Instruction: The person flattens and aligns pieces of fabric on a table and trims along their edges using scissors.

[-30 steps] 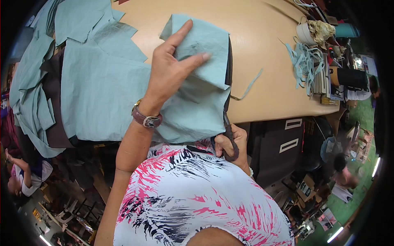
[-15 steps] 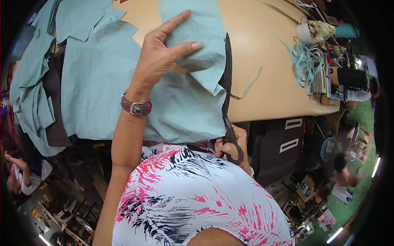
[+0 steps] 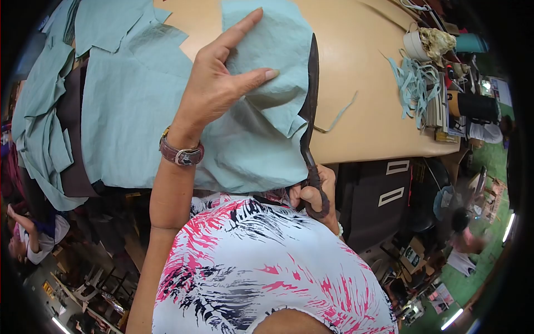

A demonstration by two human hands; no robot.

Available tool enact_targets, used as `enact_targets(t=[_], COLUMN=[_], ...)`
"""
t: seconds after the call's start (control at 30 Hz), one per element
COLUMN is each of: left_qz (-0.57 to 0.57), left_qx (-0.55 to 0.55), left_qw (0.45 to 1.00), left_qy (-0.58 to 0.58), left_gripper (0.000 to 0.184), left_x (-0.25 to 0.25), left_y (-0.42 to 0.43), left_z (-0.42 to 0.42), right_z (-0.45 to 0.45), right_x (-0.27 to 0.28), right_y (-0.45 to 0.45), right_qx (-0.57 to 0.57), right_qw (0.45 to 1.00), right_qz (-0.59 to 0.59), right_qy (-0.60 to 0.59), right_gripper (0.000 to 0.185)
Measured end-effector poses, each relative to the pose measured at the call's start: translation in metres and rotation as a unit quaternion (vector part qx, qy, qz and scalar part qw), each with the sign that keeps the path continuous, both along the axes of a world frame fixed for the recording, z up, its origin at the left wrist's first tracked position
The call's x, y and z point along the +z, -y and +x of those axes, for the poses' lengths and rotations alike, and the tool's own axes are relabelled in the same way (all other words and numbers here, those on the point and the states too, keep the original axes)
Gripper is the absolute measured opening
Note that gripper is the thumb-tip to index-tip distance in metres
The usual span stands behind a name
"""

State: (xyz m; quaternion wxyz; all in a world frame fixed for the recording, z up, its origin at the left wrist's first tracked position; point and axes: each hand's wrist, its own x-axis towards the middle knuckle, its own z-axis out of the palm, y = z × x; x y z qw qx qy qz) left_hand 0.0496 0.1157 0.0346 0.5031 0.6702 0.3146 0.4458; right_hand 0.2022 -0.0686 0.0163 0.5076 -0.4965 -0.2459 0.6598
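Observation:
My left hand [image 3: 222,78] rests on a light blue-green fabric piece [image 3: 272,50], thumb and index finger spread wide; its other fingers are mostly hidden. Close to my body, my right hand [image 3: 320,197] grips large dark scissors [image 3: 312,94] by their wrapped handle. The long blade runs away from me along the fabric's right edge, partly covered by the cloth. A fold of fabric stands up beside the blade. More of the same cloth [image 3: 133,117] spreads to the left under my wrist.
Layered cloth pieces [image 3: 41,128] hang over the left side of the tan table [image 3: 361,128]. A thin fabric strip [image 3: 339,114] lies right of the scissors. Further right are a heap of strips [image 3: 411,89] and a white container [image 3: 414,45]. Other people sit in the background.
The scissors have moved slightly away from my body, and more of the blade shows. My left hand and the cloth under it have shifted a little.

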Motion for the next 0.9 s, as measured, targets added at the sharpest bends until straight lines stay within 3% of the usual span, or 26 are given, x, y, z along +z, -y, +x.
enact_targets(t=[0.6,0.7,0.9], left_qz=[-0.001,-0.007,-0.045], left_qx=[-0.012,-0.012,-0.035], left_qw=[1.000,1.000,0.998], left_qy=[-0.014,0.006,0.006], left_gripper=[0.070,0.070,0.071], left_x=[-0.005,-0.006,-0.002], left_y=[-0.002,-0.002,0.003], left_z=[0.000,0.002,0.001], right_z=[0.001,0.000,0.002], right_x=[0.000,0.000,-0.013], right_y=[0.007,0.007,0.009], right_qx=[0.007,0.009,0.004], right_qw=[1.000,0.999,0.999], right_qz=[-0.011,-0.037,0.028], right_qy=[-0.023,-0.006,-0.033], right_gripper=[0.031,0.034,0.042])
